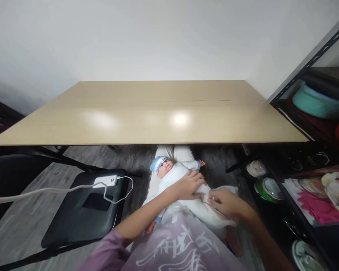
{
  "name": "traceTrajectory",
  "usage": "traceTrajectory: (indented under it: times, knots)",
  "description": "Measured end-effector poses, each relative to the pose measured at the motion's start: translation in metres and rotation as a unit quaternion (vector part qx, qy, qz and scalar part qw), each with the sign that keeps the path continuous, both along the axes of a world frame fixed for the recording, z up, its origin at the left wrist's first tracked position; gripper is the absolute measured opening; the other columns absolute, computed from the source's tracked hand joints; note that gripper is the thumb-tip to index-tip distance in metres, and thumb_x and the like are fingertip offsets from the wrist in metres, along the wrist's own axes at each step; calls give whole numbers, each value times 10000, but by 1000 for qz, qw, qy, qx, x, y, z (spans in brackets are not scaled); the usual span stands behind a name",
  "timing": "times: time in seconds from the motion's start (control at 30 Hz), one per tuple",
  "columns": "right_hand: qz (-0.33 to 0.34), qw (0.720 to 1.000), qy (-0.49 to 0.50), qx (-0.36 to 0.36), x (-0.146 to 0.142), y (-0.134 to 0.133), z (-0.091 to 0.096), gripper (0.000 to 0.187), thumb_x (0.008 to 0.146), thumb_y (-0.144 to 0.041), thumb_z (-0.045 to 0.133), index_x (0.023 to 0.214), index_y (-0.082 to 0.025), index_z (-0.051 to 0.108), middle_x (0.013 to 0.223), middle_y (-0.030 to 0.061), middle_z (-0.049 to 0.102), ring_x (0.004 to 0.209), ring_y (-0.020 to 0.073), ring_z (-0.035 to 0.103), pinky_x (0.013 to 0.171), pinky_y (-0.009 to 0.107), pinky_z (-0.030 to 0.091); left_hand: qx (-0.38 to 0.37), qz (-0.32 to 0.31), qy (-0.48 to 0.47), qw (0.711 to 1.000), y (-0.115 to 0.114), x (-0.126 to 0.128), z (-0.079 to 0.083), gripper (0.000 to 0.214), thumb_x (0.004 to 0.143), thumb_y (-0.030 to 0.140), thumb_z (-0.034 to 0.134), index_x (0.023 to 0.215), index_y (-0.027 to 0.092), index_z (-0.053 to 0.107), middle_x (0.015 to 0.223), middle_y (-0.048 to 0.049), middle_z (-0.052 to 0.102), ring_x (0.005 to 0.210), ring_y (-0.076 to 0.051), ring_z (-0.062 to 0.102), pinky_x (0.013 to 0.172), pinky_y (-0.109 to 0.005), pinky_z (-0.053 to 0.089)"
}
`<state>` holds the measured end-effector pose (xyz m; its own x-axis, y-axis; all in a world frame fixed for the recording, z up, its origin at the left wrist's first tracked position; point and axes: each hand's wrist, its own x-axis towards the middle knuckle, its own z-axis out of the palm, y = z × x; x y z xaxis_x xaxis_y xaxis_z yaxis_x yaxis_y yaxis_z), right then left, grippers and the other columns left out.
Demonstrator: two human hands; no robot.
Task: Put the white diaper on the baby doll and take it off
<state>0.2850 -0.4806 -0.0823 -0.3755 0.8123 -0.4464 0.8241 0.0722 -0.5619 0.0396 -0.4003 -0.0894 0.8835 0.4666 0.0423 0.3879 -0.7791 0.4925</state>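
Note:
A baby doll (169,180) lies face up across my lap, its head to the left. It wears a blue and white cap (158,165) with lettering and a white outfit with light blue cuffs. My left hand (190,184) rests on the doll's belly, fingers spread over the white fabric and the thumb pointing right. Beside it, my right hand (223,202) is closed in a pinch on white cloth (211,212) at the doll's lower body. More thin white material (228,189) shows behind that hand. The doll's legs are mostly hidden by cloth and my right hand.
A wooden-topped table (164,113) stands ahead, its front edge just beyond the doll. To the left, a black chair (70,222) bears a white power bank (106,181) with a cable and a dark phone (97,201). Loaded shelves (307,226) line the right side.

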Motion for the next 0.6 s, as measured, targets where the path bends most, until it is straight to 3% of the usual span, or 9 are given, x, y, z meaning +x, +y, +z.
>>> traceTrajectory:
  times: [0.03, 0.1, 0.2, 0.33, 0.43, 0.5, 0.6]
  knots:
    - [-7, 1000, -13, 5, -3, -4, -7, 332, 1038, -426, 552, 821, -222, 698, 778, 51, 736, 711, 207, 607, 673, 337, 319, 1, -32, 59, 998, 11, 27, -4, 447, 932, 423, 798, 1310, 197, 716, 1461, -148, 698, 1357, -350, 592, 1171, -444, 423]
    - [-34, 999, -23, 7, -8, -13, -24, 344, 1029, -418, 524, 778, -233, 668, 789, 70, 742, 738, 233, 640, 691, 351, 339, -53, -114, 220, 967, 28, 75, -12, 440, 839, 410, 860, 1200, 178, 764, 1329, -155, 764, 1313, -372, 639, 1152, -461, 447]
    - [-74, 997, -3, -18, -4, -26, -52, 365, 997, -486, 530, 712, -276, 618, 764, 68, 743, 758, 288, 688, 701, 392, 403, -89, -146, 292, 941, 38, 113, -25, 371, 749, 412, 917, 992, 155, 802, 1042, -154, 824, 1132, -384, 737, 1109, -495, 482]
    - [-127, 991, 21, -47, 10, -43, -94, 298, 901, -550, 527, 715, -327, 595, 783, 58, 741, 843, 369, 742, 757, 495, 514, -70, -62, 203, 975, 31, 97, -33, 645, 755, 443, 913, 1287, 121, 737, 1226, -198, 804, 1210, -408, 727, 1106, -508, 469]
    - [-150, 988, 30, -36, 15, -45, -120, 208, 791, -539, 599, 915, -397, 686, 1062, 76, 786, 1095, 419, 755, 897, 556, 583, -59, 2, 93, 994, 24, 70, -26, 680, 807, 470, 870, 1392, 189, 667, 1315, -149, 782, 1233, -355, 717, 1092, -440, 462]
    - [-145, 989, 23, -20, 15, -40, -127, 317, 741, -512, 653, 1042, -426, 706, 1178, 83, 770, 1176, 423, 740, 977, 566, 596, -55, 13, 61, 997, 21, 57, -15, 599, 844, 478, 841, 1368, 241, 671, 1311, -113, 784, 1228, -328, 713, 1082, -409, 456]
    - [-97, 994, 22, -33, 22, -30, -116, 306, 754, -511, 696, 1046, -426, 733, 1011, 98, 766, 1001, 405, 775, 918, 574, 629, -44, 43, 29, 998, 19, 44, 6, 537, 846, 504, 863, 1300, 280, 685, 1243, -76, 793, 1183, -322, 723, 1040, -410, 469]
